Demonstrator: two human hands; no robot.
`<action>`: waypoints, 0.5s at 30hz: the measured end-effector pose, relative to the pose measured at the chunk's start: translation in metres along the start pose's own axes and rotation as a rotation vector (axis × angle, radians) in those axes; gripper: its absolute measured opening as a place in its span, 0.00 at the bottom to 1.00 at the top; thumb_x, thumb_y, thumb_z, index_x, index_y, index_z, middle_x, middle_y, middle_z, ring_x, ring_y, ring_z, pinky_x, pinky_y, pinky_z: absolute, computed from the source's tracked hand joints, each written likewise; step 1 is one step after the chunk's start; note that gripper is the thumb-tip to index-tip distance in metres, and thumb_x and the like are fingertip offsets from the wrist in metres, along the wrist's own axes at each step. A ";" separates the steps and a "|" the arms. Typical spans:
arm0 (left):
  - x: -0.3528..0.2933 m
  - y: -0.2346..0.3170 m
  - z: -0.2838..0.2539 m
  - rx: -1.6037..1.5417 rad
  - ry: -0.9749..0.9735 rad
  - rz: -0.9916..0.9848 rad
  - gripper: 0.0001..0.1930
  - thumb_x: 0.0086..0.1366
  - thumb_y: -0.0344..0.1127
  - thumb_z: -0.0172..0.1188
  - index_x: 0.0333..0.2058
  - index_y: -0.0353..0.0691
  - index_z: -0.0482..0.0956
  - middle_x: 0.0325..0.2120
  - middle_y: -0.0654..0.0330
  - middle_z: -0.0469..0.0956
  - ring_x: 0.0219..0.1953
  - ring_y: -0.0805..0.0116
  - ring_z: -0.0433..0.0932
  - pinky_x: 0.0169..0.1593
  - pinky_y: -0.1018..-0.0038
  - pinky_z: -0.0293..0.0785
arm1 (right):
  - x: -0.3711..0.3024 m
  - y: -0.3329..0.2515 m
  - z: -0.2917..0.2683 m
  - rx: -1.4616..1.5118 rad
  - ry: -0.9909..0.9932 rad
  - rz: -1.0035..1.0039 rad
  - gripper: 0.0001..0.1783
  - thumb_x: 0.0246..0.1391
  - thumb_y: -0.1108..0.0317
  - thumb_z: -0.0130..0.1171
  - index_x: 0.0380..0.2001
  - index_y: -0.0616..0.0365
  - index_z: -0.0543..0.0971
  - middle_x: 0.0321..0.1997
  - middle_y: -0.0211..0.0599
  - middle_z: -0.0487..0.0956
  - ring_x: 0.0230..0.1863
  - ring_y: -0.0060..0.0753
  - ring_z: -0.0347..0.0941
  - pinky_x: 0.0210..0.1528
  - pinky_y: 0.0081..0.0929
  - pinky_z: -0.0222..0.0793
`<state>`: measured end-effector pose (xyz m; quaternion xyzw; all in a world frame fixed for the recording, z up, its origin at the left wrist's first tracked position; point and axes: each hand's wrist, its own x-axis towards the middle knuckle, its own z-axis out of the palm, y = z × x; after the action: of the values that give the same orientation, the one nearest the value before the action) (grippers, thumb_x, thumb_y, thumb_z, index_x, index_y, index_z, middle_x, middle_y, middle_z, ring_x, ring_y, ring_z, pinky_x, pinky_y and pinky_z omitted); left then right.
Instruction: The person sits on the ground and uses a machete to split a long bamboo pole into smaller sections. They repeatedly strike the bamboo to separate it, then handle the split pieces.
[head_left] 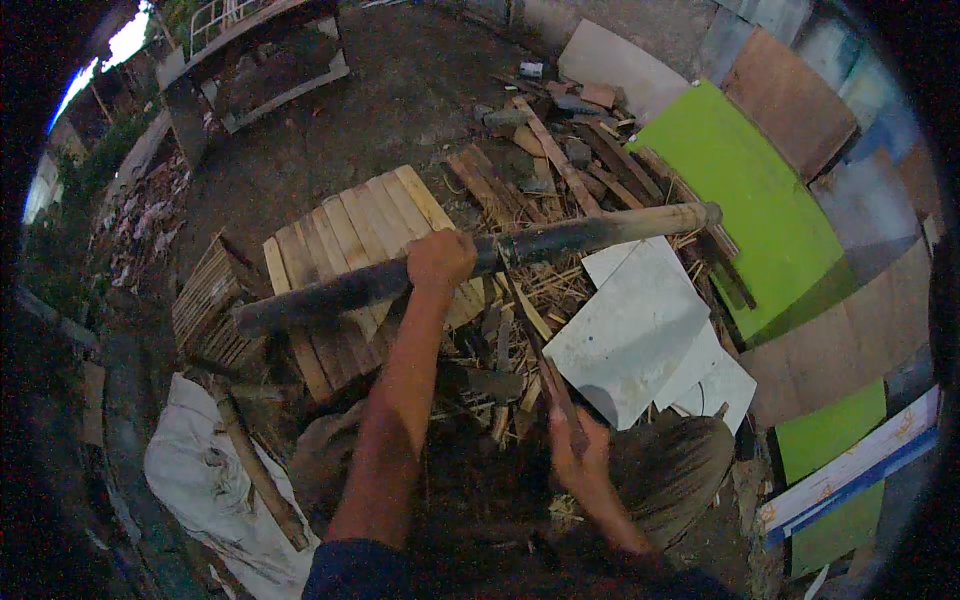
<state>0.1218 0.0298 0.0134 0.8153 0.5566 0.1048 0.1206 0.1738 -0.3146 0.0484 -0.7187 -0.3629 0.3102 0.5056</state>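
A long bamboo pole (585,238), dark at the left and paler toward its right end, lies slantwise before me. My left hand (441,258) is closed around it, left of its middle. Low at the right, my right hand (579,450) is closed on the handle of a machete (538,345). The machete's narrow, dark blade points up and away, its tip meeting the pole just right of my left hand. How deep the tip goes, if at all, I cannot tell.
Light wooden slats (350,228) lie beyond my left forearm, beside a slatted crate (212,300). White boards (630,335) and a green panel (745,190) cover the right. Scrap wood (590,150) is heaped behind. A white sack (205,460) and a stick (258,465) lie near left.
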 end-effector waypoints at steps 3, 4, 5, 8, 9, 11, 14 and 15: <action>-0.009 0.007 -0.004 0.018 0.004 0.036 0.25 0.66 0.50 0.47 0.34 0.34 0.85 0.34 0.43 0.83 0.37 0.43 0.82 0.48 0.52 0.76 | -0.024 -0.015 -0.009 0.107 0.083 -0.141 0.19 0.69 0.60 0.49 0.50 0.64 0.79 0.28 0.27 0.77 0.31 0.19 0.71 0.33 0.23 0.66; -0.009 0.008 -0.005 0.032 0.045 0.062 0.25 0.66 0.50 0.47 0.33 0.34 0.85 0.33 0.44 0.83 0.36 0.44 0.82 0.48 0.52 0.76 | 0.005 -0.007 -0.001 0.014 0.080 -0.138 0.19 0.69 0.58 0.48 0.46 0.65 0.79 0.26 0.27 0.75 0.29 0.20 0.69 0.31 0.25 0.65; -0.015 0.005 0.000 0.051 0.065 0.085 0.24 0.66 0.50 0.47 0.33 0.34 0.85 0.32 0.44 0.83 0.36 0.44 0.82 0.48 0.52 0.76 | 0.032 0.003 0.010 -0.081 0.070 -0.128 0.20 0.70 0.57 0.47 0.41 0.65 0.79 0.23 0.27 0.74 0.26 0.20 0.67 0.29 0.27 0.64; -0.021 0.030 0.012 0.047 0.027 0.139 0.24 0.66 0.50 0.47 0.32 0.35 0.85 0.31 0.45 0.83 0.34 0.44 0.82 0.47 0.53 0.76 | 0.159 0.029 0.055 -0.002 0.170 -0.283 0.22 0.67 0.53 0.51 0.31 0.65 0.76 0.19 0.25 0.71 0.21 0.19 0.62 0.25 0.29 0.59; -0.012 0.022 0.002 0.064 0.035 0.115 0.24 0.66 0.50 0.47 0.31 0.36 0.85 0.30 0.45 0.83 0.34 0.44 0.82 0.47 0.53 0.77 | 0.167 0.032 0.058 -0.016 0.147 -0.266 0.23 0.67 0.53 0.52 0.30 0.64 0.76 0.18 0.26 0.70 0.21 0.19 0.63 0.24 0.29 0.59; -0.006 0.005 -0.002 0.091 0.078 0.090 0.25 0.67 0.50 0.46 0.30 0.35 0.85 0.30 0.45 0.83 0.33 0.44 0.82 0.47 0.54 0.77 | 0.172 0.040 0.063 -0.017 0.098 -0.268 0.22 0.66 0.53 0.53 0.30 0.64 0.76 0.17 0.27 0.69 0.21 0.20 0.63 0.24 0.28 0.58; 0.005 0.016 0.000 0.061 0.046 0.050 0.25 0.67 0.50 0.45 0.30 0.35 0.85 0.30 0.44 0.83 0.34 0.44 0.83 0.46 0.55 0.78 | 0.168 0.082 0.068 0.067 0.185 -0.446 0.18 0.67 0.58 0.53 0.30 0.63 0.77 0.17 0.26 0.68 0.21 0.20 0.62 0.24 0.27 0.56; 0.006 0.017 0.000 0.057 0.028 0.015 0.26 0.67 0.50 0.45 0.30 0.34 0.85 0.30 0.44 0.83 0.34 0.44 0.83 0.46 0.55 0.78 | 0.166 0.089 0.070 0.048 0.230 -0.486 0.18 0.67 0.58 0.53 0.30 0.63 0.77 0.17 0.26 0.68 0.21 0.19 0.62 0.24 0.27 0.57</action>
<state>0.1390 0.0299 0.0186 0.8210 0.5549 0.1012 0.0885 0.2256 -0.1613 -0.0706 -0.6289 -0.4575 0.1045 0.6199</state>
